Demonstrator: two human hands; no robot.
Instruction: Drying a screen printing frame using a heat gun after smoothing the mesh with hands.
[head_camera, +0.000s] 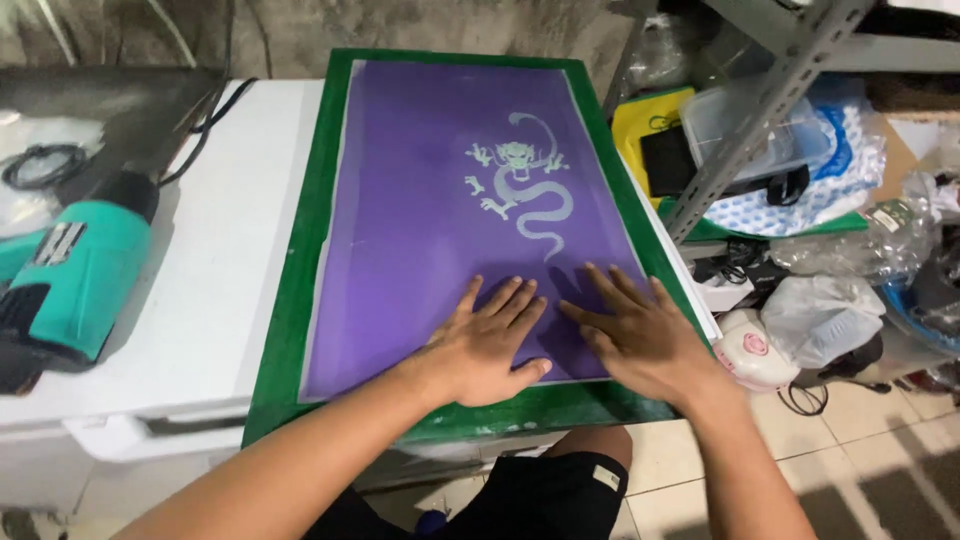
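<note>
Both hands lie flat on the lower part of a purple printing screen (440, 200) set in a green frame (290, 300), which fills the middle of the frame and rests on a white tabletop (230, 250). The left hand (487, 345) is spread, palm down, fingers fanned toward the top of the picture, thumb out along the lower edge of the purple mesh. The right hand (635, 335) lies just beside it, also spread and pressed flat, fingertips angled toward the upper left; neither hand pinches or grips anything. A pale dragon stencil (520, 190) sits in the upper middle of the screen, well clear of the fingers.

Judging by the flat palms, the step in hand looks like pressing or smoothing the screen down in its place. Any further move would call for even pressure and for keeping the frame from sliding on the tabletop, since its lower edge hangs a little past the white top.

At the left edge lies a teal heat gun (75, 275) with its black cord coiled above it. In the upper right, a metal rack (760, 110) stands over a clear plastic box (745, 125) whose contents cannot be made out, a yellow bag (640, 125) behind a dark flat thing, and, lower right, filled plastic bags (820, 315) on the tiled floor.
</note>
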